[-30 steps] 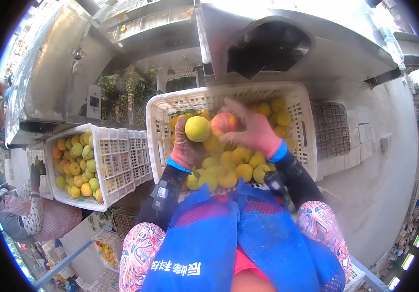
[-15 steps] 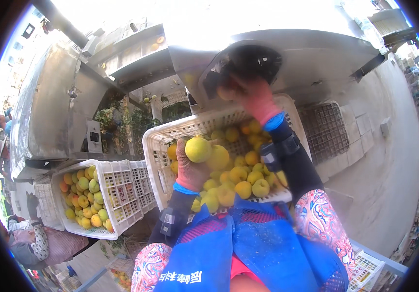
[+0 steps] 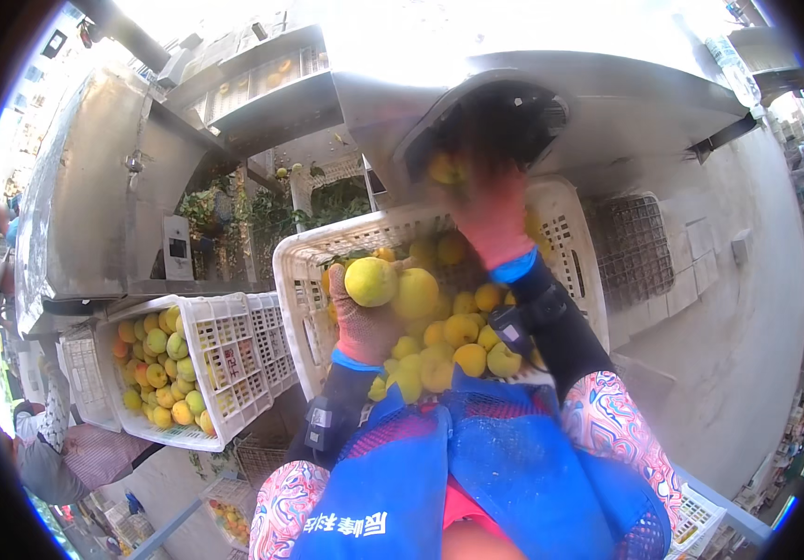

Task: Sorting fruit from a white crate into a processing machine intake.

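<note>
My left hand (image 3: 365, 329), in a pinkish work glove, is closed round a round yellow-green fruit (image 3: 370, 282) above a white plastic crate (image 3: 292, 280). A second yellow fruit (image 3: 414, 295) sits against its fingers; whether it is also gripped I cannot tell. My right hand (image 3: 493, 213), in a similar glove, reaches to a dark opening (image 3: 514, 117) in a metal panel. Motion smears its fingers. Another yellowish fruit (image 3: 446, 169) shows beside them, at the opening's lower left edge. Several yellow fruits (image 3: 461, 329) lie in the crate below both hands.
More white crates stand at the left, one full of yellow and orange fruit (image 3: 161, 369). A metal cabinet (image 3: 84, 196) rises behind them. Leafy debris (image 3: 204, 224) hangs below the machine. A dark crate (image 3: 631, 247) sits at the right. A person (image 3: 94, 457) works at the far left.
My right hand has shifted slightly down, and the fruit by its fingers is now higher, at the opening's edge. My left hand keeps its fruit, slightly further left.
</note>
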`<state>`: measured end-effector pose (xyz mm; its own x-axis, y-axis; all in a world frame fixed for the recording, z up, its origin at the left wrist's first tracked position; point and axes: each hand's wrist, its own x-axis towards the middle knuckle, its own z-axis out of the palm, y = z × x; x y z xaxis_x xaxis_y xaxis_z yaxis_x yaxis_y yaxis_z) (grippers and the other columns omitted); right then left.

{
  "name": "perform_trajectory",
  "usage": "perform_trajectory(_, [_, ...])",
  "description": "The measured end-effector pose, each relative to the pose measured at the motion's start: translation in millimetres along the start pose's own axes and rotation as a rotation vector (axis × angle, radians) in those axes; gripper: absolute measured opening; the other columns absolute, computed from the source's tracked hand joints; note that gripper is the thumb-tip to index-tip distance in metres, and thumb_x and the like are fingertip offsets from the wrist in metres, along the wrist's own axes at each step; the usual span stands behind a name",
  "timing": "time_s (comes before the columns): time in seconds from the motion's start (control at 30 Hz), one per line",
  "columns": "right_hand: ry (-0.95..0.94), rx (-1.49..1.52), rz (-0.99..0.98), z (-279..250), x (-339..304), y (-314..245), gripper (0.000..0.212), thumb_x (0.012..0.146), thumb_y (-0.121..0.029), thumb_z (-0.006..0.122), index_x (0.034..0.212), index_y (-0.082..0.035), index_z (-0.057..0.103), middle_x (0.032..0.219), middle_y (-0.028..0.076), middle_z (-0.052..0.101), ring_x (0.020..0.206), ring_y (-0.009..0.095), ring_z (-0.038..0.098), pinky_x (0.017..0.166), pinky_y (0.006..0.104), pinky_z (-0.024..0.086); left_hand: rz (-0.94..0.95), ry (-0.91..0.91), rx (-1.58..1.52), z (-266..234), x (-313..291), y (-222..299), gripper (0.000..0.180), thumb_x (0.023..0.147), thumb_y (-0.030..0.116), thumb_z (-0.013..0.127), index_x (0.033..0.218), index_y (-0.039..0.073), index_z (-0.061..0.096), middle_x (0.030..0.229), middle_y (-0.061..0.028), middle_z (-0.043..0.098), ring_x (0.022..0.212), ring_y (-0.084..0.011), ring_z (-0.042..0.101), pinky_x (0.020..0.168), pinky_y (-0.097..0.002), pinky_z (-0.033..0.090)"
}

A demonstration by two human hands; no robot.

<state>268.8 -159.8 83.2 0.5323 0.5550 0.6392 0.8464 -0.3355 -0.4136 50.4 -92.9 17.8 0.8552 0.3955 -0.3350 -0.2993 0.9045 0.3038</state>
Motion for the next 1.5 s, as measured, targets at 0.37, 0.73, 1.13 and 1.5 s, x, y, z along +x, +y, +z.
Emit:
perform_trajectory(0.37, [-0.374, 0.604, -0.098, -35, -33, -10, 0.05, 0.085, -0.029, 0.076, 0.129, -0.007, 0.065, 0.123, 0.015, 0.068, 0.113, 0.034, 0.064, 0.098, 0.0401, 0.05, 0.036, -0.093, -0.074, 41, 4, 8, 0.088, 0.085, 0.078, 0.049, 0.142, 0.011, 0.047, 0.143, -0.0153, 0.049, 0.134, -0.0379, 0.044, 0.114, -0.0581, 0.031])
perform_trajectory(0.73, [-0.437, 0.444, 0.003, -58, -49, -41, 0.089, 0.064, -0.02, 0.088, 0.141, -0.001, 0.049, 0.136, 0.023, 0.055, 0.125, 0.042, 0.053, 0.104, 0.0465, 0.043, -0.132, -0.192, -0.024, 50, -10, 4, 0.104, 0.079, 0.089, 0.047, 0.149, 0.012, 0.042, 0.154, -0.0167, 0.039, 0.138, -0.0418, 0.039, 0.115, -0.0619, 0.027])
perform_trajectory(1.13, [0.021, -0.011, 0.118, -36, -21, -37, 0.081, 0.07, -0.038, 0.085, 0.134, 0.002, 0.055, 0.109, 0.019, 0.069, 0.097, 0.038, 0.065, 0.094, 0.0503, 0.049, -0.078, -0.246, -0.197, 55, 11, 4, 0.071, 0.095, 0.063, 0.054, 0.14, 0.007, 0.05, 0.139, -0.0127, 0.054, 0.125, -0.0321, 0.051, 0.109, -0.0491, 0.04])
perform_trajectory(1.5, [-0.075, 0.403, 0.2, -17, 29, -41, 0.045, 0.08, -0.031, 0.078, 0.117, -0.005, 0.071, 0.114, 0.019, 0.069, 0.108, 0.036, 0.064, 0.096, 0.0495, 0.048, -0.055, -0.282, -0.377, 41, 14, 16, 0.056, 0.104, 0.044, 0.046, 0.145, 0.006, 0.046, 0.143, -0.013, 0.054, 0.133, -0.0302, 0.049, 0.119, -0.0421, 0.031])
